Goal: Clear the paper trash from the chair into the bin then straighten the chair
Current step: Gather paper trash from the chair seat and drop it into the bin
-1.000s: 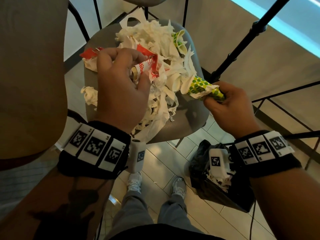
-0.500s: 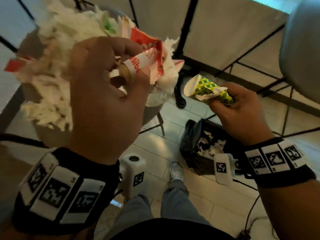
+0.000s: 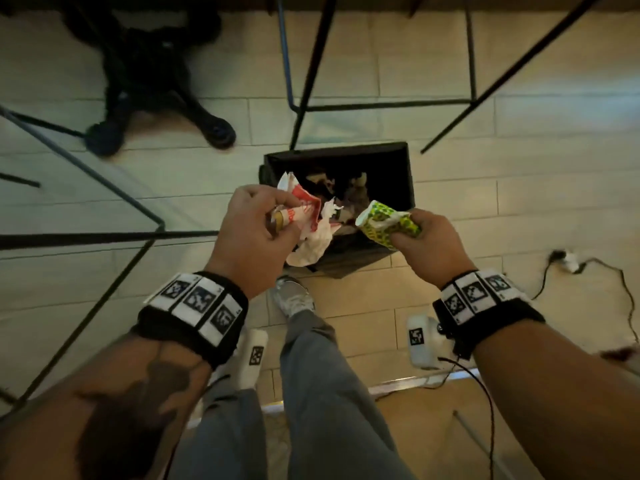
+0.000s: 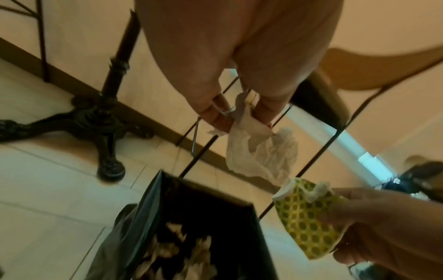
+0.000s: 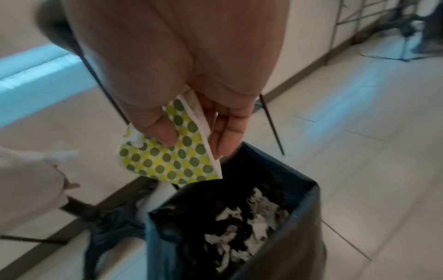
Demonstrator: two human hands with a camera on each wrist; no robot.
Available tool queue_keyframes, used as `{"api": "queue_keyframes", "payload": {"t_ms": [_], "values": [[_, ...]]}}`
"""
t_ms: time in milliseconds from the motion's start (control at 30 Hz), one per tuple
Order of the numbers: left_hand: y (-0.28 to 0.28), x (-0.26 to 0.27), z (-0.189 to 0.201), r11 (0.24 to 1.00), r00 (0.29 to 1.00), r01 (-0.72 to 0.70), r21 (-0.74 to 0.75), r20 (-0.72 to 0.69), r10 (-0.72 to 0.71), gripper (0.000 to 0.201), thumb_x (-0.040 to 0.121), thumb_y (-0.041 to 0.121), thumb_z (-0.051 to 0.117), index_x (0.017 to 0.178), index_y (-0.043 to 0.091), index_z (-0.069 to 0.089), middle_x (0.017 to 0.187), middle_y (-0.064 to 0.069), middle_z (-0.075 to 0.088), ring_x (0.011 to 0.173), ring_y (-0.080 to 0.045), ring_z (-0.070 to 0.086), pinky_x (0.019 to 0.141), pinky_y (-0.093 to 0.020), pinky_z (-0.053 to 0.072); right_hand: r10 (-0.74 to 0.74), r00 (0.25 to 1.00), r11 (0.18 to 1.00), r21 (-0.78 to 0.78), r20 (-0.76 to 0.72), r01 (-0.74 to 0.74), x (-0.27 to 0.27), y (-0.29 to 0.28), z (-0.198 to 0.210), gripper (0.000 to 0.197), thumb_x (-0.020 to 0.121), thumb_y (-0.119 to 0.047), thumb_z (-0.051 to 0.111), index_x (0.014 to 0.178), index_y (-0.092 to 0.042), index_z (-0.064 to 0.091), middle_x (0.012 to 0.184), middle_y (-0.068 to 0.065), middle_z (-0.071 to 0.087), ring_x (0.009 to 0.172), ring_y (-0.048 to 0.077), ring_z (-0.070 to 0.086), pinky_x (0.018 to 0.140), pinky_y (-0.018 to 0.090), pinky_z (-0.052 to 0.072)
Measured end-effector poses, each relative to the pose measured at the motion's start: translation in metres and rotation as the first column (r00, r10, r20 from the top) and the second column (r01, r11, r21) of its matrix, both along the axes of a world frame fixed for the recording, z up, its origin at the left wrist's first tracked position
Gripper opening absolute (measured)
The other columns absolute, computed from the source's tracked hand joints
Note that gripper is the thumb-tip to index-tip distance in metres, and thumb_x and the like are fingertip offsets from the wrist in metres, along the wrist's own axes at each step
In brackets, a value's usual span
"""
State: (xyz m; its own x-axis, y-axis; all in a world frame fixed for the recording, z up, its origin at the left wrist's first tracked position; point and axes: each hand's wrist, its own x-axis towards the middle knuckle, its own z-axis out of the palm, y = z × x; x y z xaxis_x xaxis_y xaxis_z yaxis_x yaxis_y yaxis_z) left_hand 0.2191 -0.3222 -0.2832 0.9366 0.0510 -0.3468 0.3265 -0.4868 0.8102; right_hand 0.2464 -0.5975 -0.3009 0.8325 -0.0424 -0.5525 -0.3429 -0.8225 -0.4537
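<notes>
Our left hand (image 3: 254, 233) grasps a bundle of paper trash: a red-and-white wrapper (image 3: 299, 211) pinched with a crumpled white napkin (image 3: 311, 245) that hangs below the fingers. In the left wrist view the napkin (image 4: 261, 151) dangles from the fingertips (image 4: 215, 117), clear of everything else. Our right hand (image 3: 427, 244) is clenched round a flattened paper cup with green and yellow dots (image 3: 388, 225); the right wrist view shows the thumb pressed on its dotted face (image 5: 172, 149) and the fingers (image 5: 225, 130) behind its white rim.

Both hands are held over the near edge of the bin (image 3: 405, 168), which stands on the tiled floor (image 3: 554, 209) at 12 o'clock from our shoes (image 3: 294, 299). The bin is black, lined with a dark bag, and white paper scraps (image 5: 242, 235) lie inside. The cup sits just above the near right part of the opening, the napkin above the near left part; neither touches the bin.

At 3 o'clock a dark cable (image 3: 588, 271) trails across the floor. Beyond the bin, at 12 to 1 o'clock, thin black metal legs (image 3: 301, 98) rise. At 10 o'clock stands an ornate black worktop base (image 3: 156, 81). We cannot tell which legs belong to the chair; its seat is out of the head view.
</notes>
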Motion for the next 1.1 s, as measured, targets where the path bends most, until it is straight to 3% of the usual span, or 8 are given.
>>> {"api": "queue_keyframes", "payload": {"t_ms": [300, 433, 567, 667, 800, 867, 933, 1100], "values": [[-0.038, 0.045, -0.159, 0.989, 0.974, 0.070, 0.130, -0.223, -0.039, 0.023, 0.089, 0.027, 0.075, 0.109, 0.036, 0.066, 0.123, 0.002, 0.051, 0.100, -0.014, 0.064, 0.091, -0.032, 0.058, -0.090, 0.982, 0.996, 0.003, -0.165, 0.092, 0.027, -0.026, -0.151, 0.010, 0.088, -0.023, 0.067, 0.086, -0.014, 0.064, 0.068, -0.003, 0.058, 0.061, 0.009, 0.054, 0.051, 0.024, 0.035], [-0.045, 0.050, -0.205, 0.996, 0.933, 0.083, 0.025, -0.352, -0.069, 0.042, 0.080, 0.045, 0.077, 0.119, 0.041, 0.060, 0.123, 0.003, 0.064, 0.104, -0.010, 0.068, 0.098, -0.038, 0.057, -0.206, 0.937, 0.971, 0.063, -0.284, 0.233, 0.035, -0.023, -0.190, 0.013, 0.091, -0.023, 0.067, 0.093, -0.010, 0.064, 0.079, 0.009, 0.073, 0.070, 0.023, 0.072, 0.064, 0.037, 0.063], [-0.047, 0.042, -0.223, 0.982, 0.862, 0.179, -0.056, -0.473, -0.184, 0.091, 0.076, 0.057, 0.072, 0.155, 0.045, 0.028, 0.164, 0.002, 0.036, 0.149, -0.018, 0.038, 0.123, -0.043, 0.033, -0.362, 0.843, 0.904, 0.071, -0.398, 0.421, 0.032, -0.019, -0.217, 0.097, 0.064, -0.057, 0.078, 0.142, -0.009, 0.051, 0.109, 0.015, 0.074, 0.094, 0.029, 0.075, 0.083, 0.047, 0.064], [-0.040, 0.036, -0.216, 0.981, 0.811, 0.180, -0.078, -0.552, -0.193, 0.094, 0.087, 0.048, 0.072, 0.159, 0.049, 0.012, 0.172, 0.005, 0.015, 0.156, -0.019, 0.022, 0.126, -0.045, 0.026, -0.286, 0.875, 0.939, 0.070, -0.390, 0.337, 0.027, -0.023, -0.226, 0.126, 0.050, -0.072, 0.074, 0.155, -0.017, 0.030, 0.127, 0.010, 0.067, 0.109, 0.031, 0.069, 0.095, 0.052, 0.058], [-0.028, 0.029, -0.181, 0.985, 0.816, 0.031, -0.168, -0.565, -0.122, 0.085, 0.093, 0.030, 0.073, 0.159, 0.046, 0.022, 0.162, 0.002, 0.039, 0.149, -0.015, 0.038, 0.118, -0.037, 0.041, -0.251, 0.884, 0.948, 0.084, -0.394, 0.306, 0.026, -0.019, -0.201, 0.056, 0.061, -0.059, 0.072, 0.112, -0.040, 0.061, 0.101, 0.001, 0.072, 0.106, 0.035, 0.070, 0.095, 0.052, 0.057], [-0.019, 0.023, -0.148, 0.985, 0.835, -0.016, -0.170, -0.545, -0.080, 0.071, 0.096, 0.025, 0.071, 0.157, 0.037, 0.036, 0.143, 0.006, 0.055, 0.124, 0.000, 0.056, 0.094, -0.010, 0.048, -0.213, 0.897, 0.963, 0.072, -0.388, 0.260, 0.025, -0.009, -0.176, 0.025, 0.072, -0.048, 0.074, 0.093, -0.040, 0.064, 0.099, 0.003, 0.072, 0.097, 0.035, 0.071, 0.087, 0.048, 0.059], [-0.007, 0.011, -0.108, 0.991, 0.851, -0.021, -0.135, -0.522, -0.053, 0.057, 0.098, 0.026, 0.068, 0.151, 0.033, 0.047, 0.134, 0.015, 0.056, 0.098, 0.014, 0.056, 0.068, 0.003, 0.044, -0.104, 0.922, 0.988, 0.066, -0.373, 0.139, 0.022, 0.003, -0.146, 0.021, 0.083, -0.038, 0.072, 0.102, -0.034, 0.063, 0.107, 0.010, 0.072, 0.089, 0.029, 0.069, 0.082, 0.041, 0.058], [0.048, -0.040, -0.003, 0.993, 0.887, -0.087, -0.085, -0.460, 0.038, 0.038, 0.095, 0.035, 0.069, 0.131, 0.039, 0.061, 0.117, 0.019, 0.065, 0.098, -0.001, 0.065, 0.092, -0.032, 0.058, 0.314, 0.874, 0.944, 0.020, -0.372, -0.330, 0.006, 0.047, -0.056, 0.024, 0.094, -0.033, 0.068, 0.114, -0.021, 0.064, 0.094, -0.005, 0.068, 0.081, 0.009, 0.063, 0.068, 0.022, 0.044]]}}
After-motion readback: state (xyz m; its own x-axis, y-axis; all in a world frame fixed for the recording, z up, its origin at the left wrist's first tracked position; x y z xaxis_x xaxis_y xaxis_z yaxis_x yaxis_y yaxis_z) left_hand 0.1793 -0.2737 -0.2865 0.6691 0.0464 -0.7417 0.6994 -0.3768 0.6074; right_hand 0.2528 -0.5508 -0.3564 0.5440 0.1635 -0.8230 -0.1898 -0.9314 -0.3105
